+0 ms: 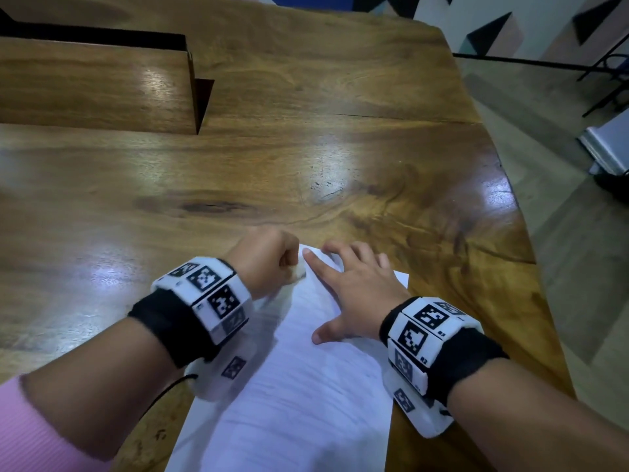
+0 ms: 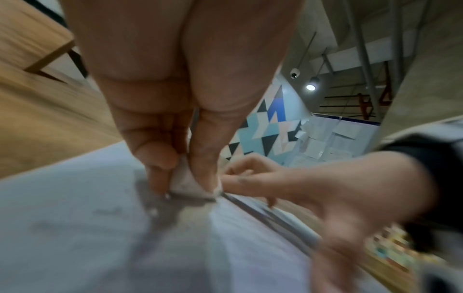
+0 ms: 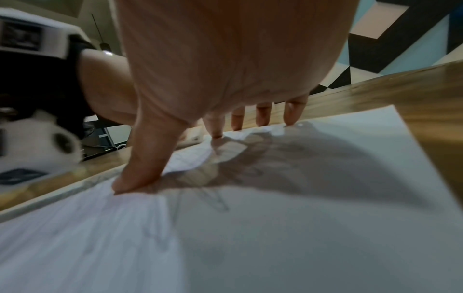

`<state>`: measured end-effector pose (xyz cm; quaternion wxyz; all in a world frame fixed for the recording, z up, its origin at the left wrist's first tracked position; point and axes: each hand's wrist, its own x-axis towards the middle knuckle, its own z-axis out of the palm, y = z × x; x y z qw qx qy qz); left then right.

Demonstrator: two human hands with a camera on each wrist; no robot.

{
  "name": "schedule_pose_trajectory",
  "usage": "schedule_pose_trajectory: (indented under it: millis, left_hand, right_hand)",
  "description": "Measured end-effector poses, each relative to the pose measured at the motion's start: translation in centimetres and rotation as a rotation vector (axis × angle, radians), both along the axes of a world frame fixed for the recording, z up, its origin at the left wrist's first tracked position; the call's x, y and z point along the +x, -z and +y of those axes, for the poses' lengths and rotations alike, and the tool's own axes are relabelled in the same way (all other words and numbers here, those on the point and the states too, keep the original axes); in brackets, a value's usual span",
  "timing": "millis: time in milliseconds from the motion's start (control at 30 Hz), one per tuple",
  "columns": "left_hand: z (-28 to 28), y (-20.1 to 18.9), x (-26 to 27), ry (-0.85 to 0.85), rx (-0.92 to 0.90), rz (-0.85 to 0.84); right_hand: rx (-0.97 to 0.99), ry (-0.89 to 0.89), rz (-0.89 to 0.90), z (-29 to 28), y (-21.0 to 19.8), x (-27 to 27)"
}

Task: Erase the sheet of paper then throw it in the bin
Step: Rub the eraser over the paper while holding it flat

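A white sheet of paper (image 1: 299, 386) with faint pencil marks lies on the wooden table (image 1: 306, 158), near its front edge. My left hand (image 1: 272, 260) pinches a small white eraser (image 2: 188, 182) and holds it down on the sheet's far left corner. My right hand (image 1: 354, 284) lies flat on the far part of the sheet (image 3: 275, 218), fingers (image 3: 290, 113) spread and straight, thumb pressing the paper. In the left wrist view the sheet (image 2: 75, 228) bulges up in a ridge beside the eraser. No bin is in view.
A raised wooden ledge (image 1: 95, 83) with a dark gap stands at the table's far left. The table's right edge (image 1: 517, 212) drops to a grey floor, where a white object (image 1: 606, 144) and black chair legs (image 1: 609, 80) stand.
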<state>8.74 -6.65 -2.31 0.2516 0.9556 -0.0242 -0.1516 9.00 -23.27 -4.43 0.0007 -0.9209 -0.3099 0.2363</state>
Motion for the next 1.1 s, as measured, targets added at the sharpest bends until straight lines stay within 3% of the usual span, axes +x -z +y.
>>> schedule_pose_trajectory:
  millis: [100,300,467,667,900,1100]
  left_hand:
    - [0.1,0.3,-2.1,0.124,0.029,0.135]
    - [0.2,0.4,0.5,-0.066,0.073,-0.064]
    - [0.6,0.7,-2.9,0.124,0.053,0.081]
    - [0.3,0.4,0.5,-0.075,0.023,-0.044]
    - [0.6,1.0,-2.6,-0.029,-0.052,-0.076]
    - [-0.5,0.8,1.0,-0.046,-0.011,-0.084]
  right_hand:
    - [0.002,0.002,0.004,-0.1,0.0,0.0]
    - [0.004,-0.004,-0.006,-0.2,0.1,-0.1]
    - [0.012,0.003,0.009,-0.2,-0.1,-0.2]
    - [0.027,0.017,-0.005,-0.1,0.0,-0.3]
    - [0.049,0.017,-0.004,-0.3,-0.1,-0.6]
    - [0.057,0.018,0.008,-0.6,0.0,-0.5]
